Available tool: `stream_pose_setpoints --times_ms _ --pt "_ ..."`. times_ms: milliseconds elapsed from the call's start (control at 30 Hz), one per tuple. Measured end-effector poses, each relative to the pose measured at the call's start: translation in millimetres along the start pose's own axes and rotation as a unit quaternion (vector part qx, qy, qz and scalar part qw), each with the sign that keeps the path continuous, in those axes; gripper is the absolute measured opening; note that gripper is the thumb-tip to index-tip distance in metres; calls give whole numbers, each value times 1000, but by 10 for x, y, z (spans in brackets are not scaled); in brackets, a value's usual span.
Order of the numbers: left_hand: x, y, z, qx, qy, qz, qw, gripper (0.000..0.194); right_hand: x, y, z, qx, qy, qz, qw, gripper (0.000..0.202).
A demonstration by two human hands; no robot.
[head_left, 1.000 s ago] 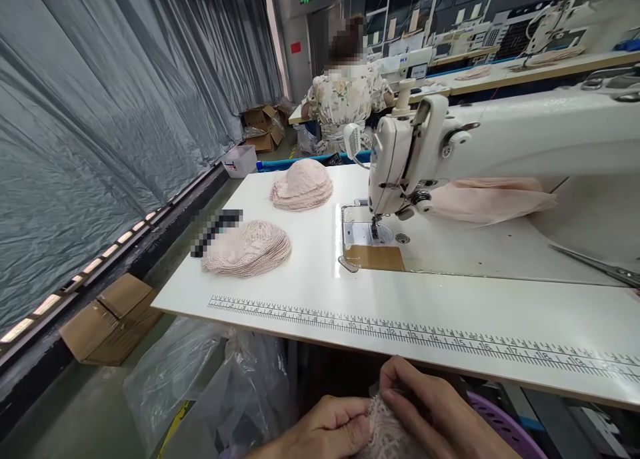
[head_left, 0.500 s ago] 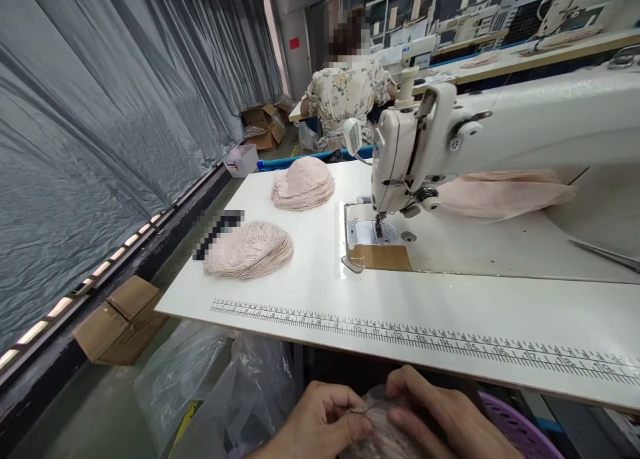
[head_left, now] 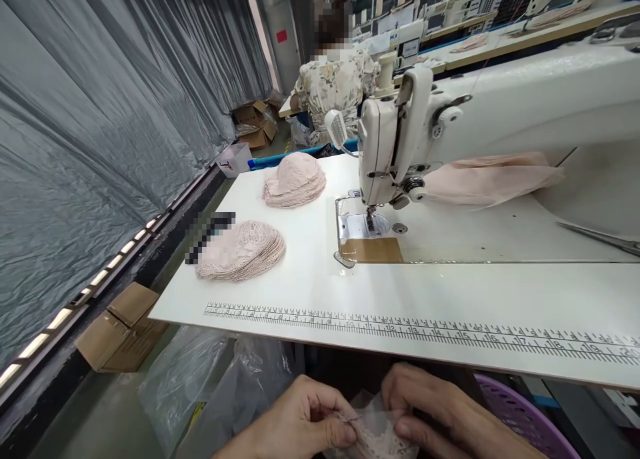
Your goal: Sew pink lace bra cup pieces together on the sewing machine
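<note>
The left hand's (head_left: 307, 415) grip is closed by thumb and forefinger on the edge of a pale pink piece of lace (head_left: 383, 440), held low in front of the desk (head_left: 305, 285). The right hand's (head_left: 425, 405) grip is narrow, its thumb and fingers holding the other side of the same piece, where sheer material shows between the hands. Just beside the right forearm is a purple basket (head_left: 525, 415); clear plastic (head_left: 250, 385) hangs beyond the left hand. A printed ruler (head_left: 425, 329) runs along the desk's near edge. Behind it, toward the left, lie two stacks of pink lace pieces, the nearer stack (head_left: 250, 252) and the farther stack (head_left: 297, 181). To their right stands a white sewing machine (head_left: 505, 112), with peach fabric (head_left: 493, 179) under its arm and scissors (head_left: 597, 235) near the right edge. Farther back, a person in a floral top (head_left: 335, 82) faces away, near a grey curtain (head_left: 125, 99)
</note>
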State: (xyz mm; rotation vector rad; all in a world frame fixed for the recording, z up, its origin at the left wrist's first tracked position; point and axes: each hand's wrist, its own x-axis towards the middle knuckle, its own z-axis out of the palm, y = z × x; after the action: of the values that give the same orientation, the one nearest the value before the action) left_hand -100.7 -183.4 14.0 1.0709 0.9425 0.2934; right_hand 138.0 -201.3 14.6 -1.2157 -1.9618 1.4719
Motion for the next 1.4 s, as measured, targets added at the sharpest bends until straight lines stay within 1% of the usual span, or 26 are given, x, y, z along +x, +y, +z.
stream_pose_setpoints --times_ms 33,67,100,133,167,200,300,333,400,500,567,667,733,800,867,933,967,1033,1067,1133,1167,1233,1300,1400 --pt "2 8 -1 8 -3 0 1000 49 36 -15 2 40 -20 -4 999 9" --pt "4 18 0 15 -6 0 1000 49 83 -29 7 78 -40 -5 996 23" --pt "7 30 2 23 -8 3 1000 50 135 -43 13 106 -65 -5 992 44" --pt "9 44 3 33 -6 7 999 51 188 -53 21 117 -85 0 989 62" --pt "9 59 3 46 3 14 999 53 235 -60 28 113 -101 10 988 68" --pt "6 74 1 61 18 20 998 54 271 -63 34 100 -109 23 989 65" --pt "-15 107 -25 94 84 31 992 58 290 -49 31 59 -94 83 990 26" --pt "-22 110 -36 95 101 31 990 59 272 -37 27 53 -83 92 991 19" --pt "-30 101 -57 79 114 29 990 58 227 -13 23 39 -71 84 993 13" --pt "-29 73 -78 56 113 34 991 56 198 -2 38 33 -65 74 995 2" --pt "-32 68 -86 45 102 26 993 52 213 -24 46 37 -62 78 994 5" --pt "-46 104 -82 23 47 -13 999 46 243 -90 23 39 -68 71 994 11" --pt "-45 143 -66 28 17 -34 999 38 246 -132 -21 34 -81 65 994 14" --pt "-31 172 -51 38 16 -38 998 28 235 -156 -74 21 -93 59 994 18" --pt "-10 175 -44 35 30 -37 998 24 216 -156 -114 0 -104 62 993 20" --pt "4 156 -47 25 46 -35 998 24 197 -139 -119 -9 -110 73 991 14" --pt "6 143 -52 20 52 -36 998 24 190 -130 -107 -13 -105 76 991 11" --pt "-6 117 -66 12 65 -39 997 24 187 -122 -68 -27 -81 74 994 14" --pt "-18 108 -73 9 74 -38 997 24 190 -128 -47 -39 -72 69 994 12" --pt "-49 105 -86 1 81 -39 996 24 204 -165 -21 -65 -75 67 993 5" --pt "-63 111 -88 -5 75 -42 996 24 212 -193 -17 -71 -83 69 992 8" --pt "-78 136 -79 -10 43 -56 997 26 229 -251 -22 -74 -102 62 990 12" --pt "-69 171 -52 10 10 -70 997 30 241 -282 -34 -76 -116 45 989 15" --pt "-26 216 -12 45 -12 -81 996 29 243 -228 -66 -46 -141 44 988 17"
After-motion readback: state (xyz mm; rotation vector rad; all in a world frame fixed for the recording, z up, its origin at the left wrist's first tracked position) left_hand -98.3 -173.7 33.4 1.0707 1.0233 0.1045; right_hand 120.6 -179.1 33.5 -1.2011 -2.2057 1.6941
